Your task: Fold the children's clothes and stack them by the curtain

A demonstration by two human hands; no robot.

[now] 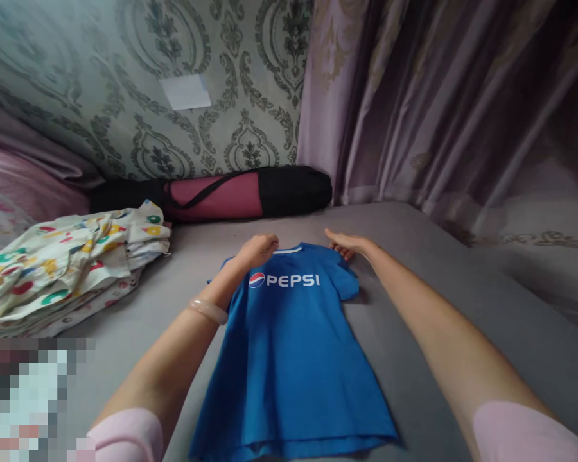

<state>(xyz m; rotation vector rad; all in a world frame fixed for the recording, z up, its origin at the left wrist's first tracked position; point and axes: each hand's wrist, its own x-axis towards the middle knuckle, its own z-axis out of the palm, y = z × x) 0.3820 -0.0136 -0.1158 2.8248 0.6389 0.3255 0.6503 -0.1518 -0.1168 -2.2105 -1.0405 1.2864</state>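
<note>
In the head view, a blue shirt [298, 359] lies flat on a grey bed [443, 256], front up, in the middle between the person's forearms. Its collar [291, 249] is at the far end, and its hem [308, 444] runs along the near side, the left corner reaching right down to the bottom of what can be seen. The left hand [260, 249] is at the collar's left end with its fingers curled in, so the grip is narrow; I can't tell whether any cloth is caught in it. The left forearm, with a pale bangle [208, 310], crosses over the shirt's upper left edge. The right hand [349, 244] is by the right shoulder, just above the right sleeve [349, 282], thumb held away from the fingers, so that grip is wide.

Off to the left, a pile of printed cloth [77, 256] takes up that side, with a strip of sheet between it and the shirt. At the far edge, a pink and black bag [216, 195] lies against the patterned wall [241, 70], well beyond the fingertips. To the right, the sheet stretches broadly toward the curtain [395, 128], giving the right arm more room than the left.
</note>
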